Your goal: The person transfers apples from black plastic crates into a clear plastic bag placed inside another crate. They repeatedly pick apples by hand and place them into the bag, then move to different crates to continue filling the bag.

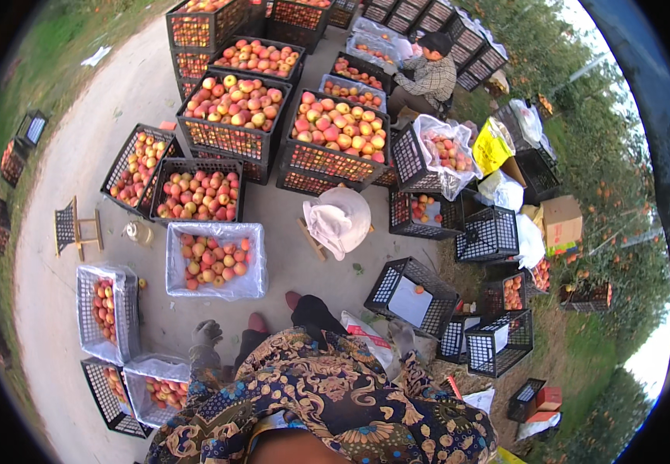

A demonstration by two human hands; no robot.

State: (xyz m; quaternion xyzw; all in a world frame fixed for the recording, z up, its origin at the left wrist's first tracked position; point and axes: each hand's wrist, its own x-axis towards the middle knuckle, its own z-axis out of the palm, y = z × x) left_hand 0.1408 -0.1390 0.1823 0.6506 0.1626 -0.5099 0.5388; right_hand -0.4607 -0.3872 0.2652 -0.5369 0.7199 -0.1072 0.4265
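My left hand (207, 333), in a grey glove, hangs beside my legs with its fingers curled; no object shows in it. My right hand (401, 336), also gloved, is low at my right side, near a white sack (368, 336) with red print; its fingers are blurred. Ahead of my left hand, a plastic-lined crate (259, 261) holds apples (213, 261). A pale cloth-topped stool (337, 220) stands ahead of my feet. To the right, a black crate (381, 287) holds a white sheet and a single apple (419, 289).
Stacked crates of apples (230, 139) stand ahead. A person in a checked shirt (427, 78) sits beyond them at the right. At left are a folding stool (78, 229), a glass jar (139, 232) and another lined crate (129, 313). Black crates (488, 235), bags and a cardboard box (561, 223) crowd the right.
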